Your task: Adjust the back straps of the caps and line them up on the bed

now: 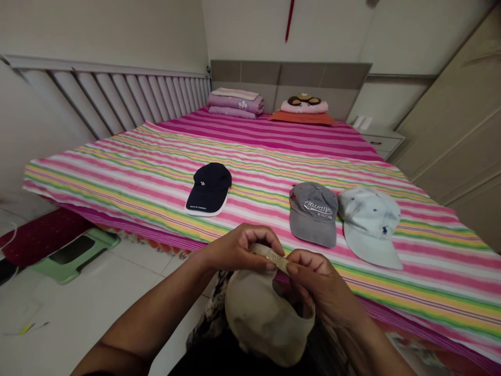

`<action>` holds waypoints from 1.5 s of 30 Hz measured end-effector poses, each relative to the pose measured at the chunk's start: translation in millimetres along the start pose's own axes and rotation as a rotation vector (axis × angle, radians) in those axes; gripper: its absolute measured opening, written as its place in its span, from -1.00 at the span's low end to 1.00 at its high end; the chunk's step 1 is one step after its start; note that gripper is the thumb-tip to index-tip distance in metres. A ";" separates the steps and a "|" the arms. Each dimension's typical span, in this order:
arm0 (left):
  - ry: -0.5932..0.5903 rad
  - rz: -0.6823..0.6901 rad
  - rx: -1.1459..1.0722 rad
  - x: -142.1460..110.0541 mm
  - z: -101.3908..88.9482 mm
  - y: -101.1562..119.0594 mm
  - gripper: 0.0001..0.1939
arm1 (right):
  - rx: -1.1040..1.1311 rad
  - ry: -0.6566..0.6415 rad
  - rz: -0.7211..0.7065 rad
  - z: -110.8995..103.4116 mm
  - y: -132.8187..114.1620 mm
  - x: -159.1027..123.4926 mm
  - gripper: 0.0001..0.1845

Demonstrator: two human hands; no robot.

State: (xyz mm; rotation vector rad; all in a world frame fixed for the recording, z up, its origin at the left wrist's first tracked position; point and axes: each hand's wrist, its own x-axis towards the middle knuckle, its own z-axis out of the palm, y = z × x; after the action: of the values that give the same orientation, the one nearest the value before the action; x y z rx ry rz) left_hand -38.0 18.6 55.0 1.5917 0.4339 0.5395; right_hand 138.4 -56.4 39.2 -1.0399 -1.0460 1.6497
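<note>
A beige baseball cap (266, 318) hangs in front of me over my lap, its back opening and adjustment strap turned up. My left hand (250, 248) pinches one end of the strap (277, 257) between thumb and fingers. On the strap's other end, my right hand (313, 274) is closed in a pinch. Small pale marks show on the strap between the two hands. Beyond them on the bed lie a navy cap (211, 185) with a white brim edge, a grey cap (313, 211) with "Always" lettering, and a pale cap (370, 222) beside it.
A striped sheet (156, 172) covers the bed. Folded purple bedding (237, 104) and a pink cushion stack (303, 107) sit near the headboard (250, 73). A green stool (74, 256) stands on the floor at left; a white nightstand (379, 141) is at far right.
</note>
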 end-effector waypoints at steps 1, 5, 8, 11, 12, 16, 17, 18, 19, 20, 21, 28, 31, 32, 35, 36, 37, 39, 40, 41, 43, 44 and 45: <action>0.000 0.003 0.009 -0.3 0.2 0.2 -0.69 | -0.004 0.004 -0.003 0.5 -0.1 0.1 -0.71; -0.011 -0.027 0.012 -0.7 -0.4 0.1 -0.67 | -0.012 0.016 -0.005 1.5 -0.3 0.5 -0.70; -0.044 -0.054 -0.152 1.1 -3.7 -0.5 -0.55 | -0.012 0.019 0.005 0.7 -0.3 0.7 -0.71; -0.046 -0.121 -0.232 4.1 -7.4 0.8 -0.52 | 0.004 0.027 -0.001 -0.6 -0.7 0.9 -0.73; -0.058 -0.170 -0.220 5.1 -8.2 1.6 -0.55 | 0.008 0.028 -0.003 -1.0 -1.0 1.0 -0.73; -0.110 -0.356 -0.273 7.9 -7.5 2.5 -0.67 | 0.062 0.027 0.028 -1.2 -2.0 1.4 -0.69; -0.103 -0.388 -0.311 8.3 -6.7 1.6 -0.67 | 0.093 0.026 0.043 -1.1 -2.0 1.5 -0.68; -0.092 -0.417 -0.349 8.8 -5.9 0.3 -0.67 | 0.127 0.023 0.056 -0.8 -1.8 1.7 -0.67; -0.083 -0.444 -0.383 9.1 -5.2 -1.3 -0.66 | 0.158 0.020 0.064 -0.5 -1.5 1.8 -0.67; -0.073 -0.468 -0.410 9.4 -4.6 -3.0 -0.66 | 0.183 0.019 0.064 -0.2 -0.9 1.9 -0.68; -0.062 -0.483 -0.432 9.6 -4.2 -4.7 -0.66 | 0.199 0.020 0.062 0.1 -0.2 2.0 -0.68; 0.027 -0.443 -0.457 7.0 -3.8 -10.0 -0.76 | 0.278 0.032 0.023 3.8 3.5 1.1 -0.69; 0.065 -0.412 -0.448 4.4 -3.6 -10.1 -0.79 | 0.286 0.020 0.013 3.6 1.7 2.3 -0.71; 0.072 -0.402 -0.456 3.8 -4.0 -10.7 -0.79 | 0.277 0.008 0.009 1.8 1.4 3.7 -0.71; 0.096 -0.324 -0.528 3.5 -8.2 -15.7 -0.77 | 0.228 -0.059 0.011 -11.7 5.8 11.4 -0.68; 0.108 -0.289 -0.566 3.7 -11.2 -18.3 -0.75 | 0.202 -0.092 0.018 -18.4 9.6 14.4 -0.65; 0.122 -0.258 -0.607 4.0 -14.9 -21.0 -0.73 | 0.182 -0.132 0.042 -25.4 14.1 17.0 -0.62; 0.128 -0.227 -0.684 4.4 -24.8 -25.7 -0.70 | 0.158 -0.213 0.118 -37.6 23.4 20.2 -0.59; 0.113 -0.226 -0.714 4.4 -30.6 -27.1 -0.69 | 0.165 -0.233 0.148 -41.6 26.6 20.6 -0.60; 0.091 -0.223 -0.735 4.2 -36.5 -27.4 -0.68 | 0.191 -0.228 0.161 -43.6 28.1 20.2 -0.61; 0.038 -0.191 -0.750 2.8 -47.7 -24.9 -0.70 | 0.288 -0.135 0.097 -41.9 24.7 17.7 -0.65; 0.002 -0.173 -0.746 1.7 -52.3 -22.3 -0.71 | 0.338 -0.077 0.042 -38.8 19.9 16.1 -0.67; -0.040 -0.158 -0.736 0.2 -55.9 -19.3 -0.72 | 0.389 -0.025 -0.013 -35.0 13.6 14.7 -0.69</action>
State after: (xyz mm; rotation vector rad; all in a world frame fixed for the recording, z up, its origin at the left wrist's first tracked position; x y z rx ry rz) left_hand -69.4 65.9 38.7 0.8516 0.2790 0.4709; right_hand 164.4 -39.2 13.6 -0.7543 -0.7054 1.7696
